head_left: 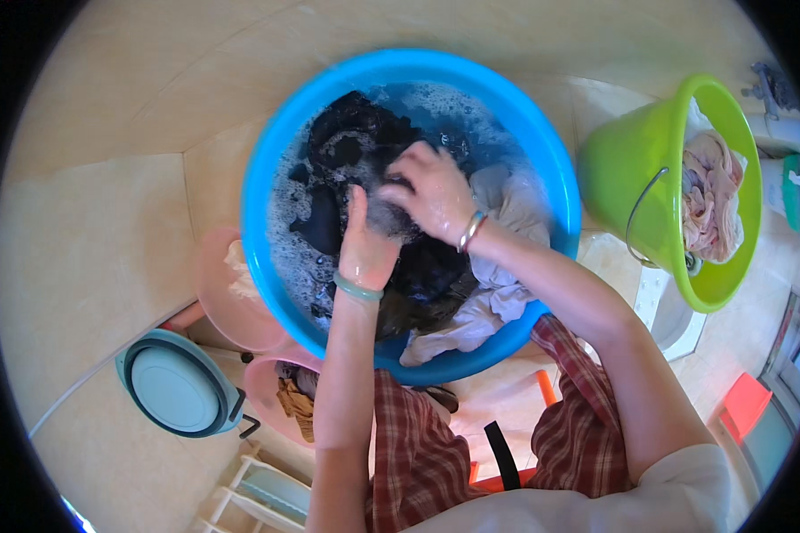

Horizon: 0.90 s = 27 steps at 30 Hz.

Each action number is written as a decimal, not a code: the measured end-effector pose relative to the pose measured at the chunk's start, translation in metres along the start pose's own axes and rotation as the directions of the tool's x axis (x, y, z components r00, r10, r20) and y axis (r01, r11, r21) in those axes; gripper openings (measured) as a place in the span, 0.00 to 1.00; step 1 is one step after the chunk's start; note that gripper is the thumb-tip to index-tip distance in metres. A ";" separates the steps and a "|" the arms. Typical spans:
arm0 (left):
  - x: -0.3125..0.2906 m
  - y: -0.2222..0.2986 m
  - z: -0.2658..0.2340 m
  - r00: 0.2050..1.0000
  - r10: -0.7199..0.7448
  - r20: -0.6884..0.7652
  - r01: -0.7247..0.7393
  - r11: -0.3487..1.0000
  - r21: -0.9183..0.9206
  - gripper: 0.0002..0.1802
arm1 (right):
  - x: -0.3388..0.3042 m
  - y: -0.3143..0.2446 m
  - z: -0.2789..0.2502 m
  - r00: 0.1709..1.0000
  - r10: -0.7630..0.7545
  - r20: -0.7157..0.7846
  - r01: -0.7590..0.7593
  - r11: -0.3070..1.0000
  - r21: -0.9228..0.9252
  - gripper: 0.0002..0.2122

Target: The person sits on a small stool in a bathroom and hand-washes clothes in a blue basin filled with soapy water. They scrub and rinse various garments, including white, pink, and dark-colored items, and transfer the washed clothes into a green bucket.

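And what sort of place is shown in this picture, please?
Probably a home bathroom or washing area: a blue tub of soapy water and clothes, a green bucket of fabric, and beige tiles.

Dark cloth [386, 213] between the hands [439, 197], blurred, its edges indistinct.

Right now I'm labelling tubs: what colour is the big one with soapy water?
The big tub is bright blue, shown best in the head view.
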State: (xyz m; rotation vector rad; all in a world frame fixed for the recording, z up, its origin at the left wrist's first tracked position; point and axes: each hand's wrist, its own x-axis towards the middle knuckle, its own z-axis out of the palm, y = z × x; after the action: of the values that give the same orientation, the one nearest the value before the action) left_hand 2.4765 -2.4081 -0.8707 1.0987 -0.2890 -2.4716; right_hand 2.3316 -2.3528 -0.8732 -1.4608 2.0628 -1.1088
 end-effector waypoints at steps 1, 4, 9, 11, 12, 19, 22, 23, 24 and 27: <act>-0.002 0.004 -0.003 0.999 -0.049 -0.001 0.048 0.998 -0.051 0.31 | -0.009 -0.017 -0.009 0.993 -0.117 0.032 0.115 0.992 0.052 0.11; -0.010 0.012 -0.013 0.931 0.049 0.363 0.019 0.983 -0.182 0.25 | -0.035 -0.084 -0.032 0.935 -0.353 0.035 0.340 0.920 0.194 0.10; -0.028 0.034 0.013 0.923 -0.074 0.376 0.113 0.990 -0.081 0.20 | -0.065 -0.125 -0.035 0.811 -0.579 0.081 0.566 0.812 0.142 0.11; -0.031 0.044 0.015 0.884 -0.048 0.466 0.108 0.989 -0.102 0.19 | -0.057 -0.132 -0.029 0.808 -0.589 -0.028 0.589 0.806 0.061 0.11; -0.032 0.044 0.015 0.887 -0.042 0.460 0.103 0.989 -0.109 0.19 | -0.052 -0.134 -0.027 0.806 -0.589 -0.061 0.591 0.806 0.024 0.10; -0.032 0.018 0.013 0.970 0.113 0.214 -0.085 0.987 -0.136 0.19 | -0.024 -0.113 -0.026 0.818 -0.517 -0.254 0.547 0.834 0.065 0.11; -0.020 0.011 0.012 0.960 0.280 0.026 -0.279 0.960 -0.033 0.19 | -0.012 -0.105 -0.023 0.849 -0.447 -0.284 0.501 0.851 0.158 0.09; -0.016 0.008 0.015 0.943 0.331 -0.029 -0.331 0.944 0.008 0.20 | -0.009 -0.100 -0.025 0.863 -0.424 -0.276 0.484 0.849 0.211 0.08; -0.014 0.005 0.017 0.921 0.379 -0.089 -0.376 0.925 0.046 0.20 | -0.006 -0.096 -0.027 0.876 -0.402 -0.267 0.467 0.844 0.264 0.07; -0.016 0.000 0.027 0.856 0.419 -0.302 -0.414 0.906 0.086 0.20 | 0.004 -0.076 -0.028 0.928 -0.295 -0.226 0.357 0.880 0.315 0.05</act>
State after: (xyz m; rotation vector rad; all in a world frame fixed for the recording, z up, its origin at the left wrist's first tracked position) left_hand 2.4661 -2.4005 -0.8414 1.2637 -0.4044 -1.8841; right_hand 2.3575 -2.3575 -0.7962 -1.6066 1.6327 -1.6940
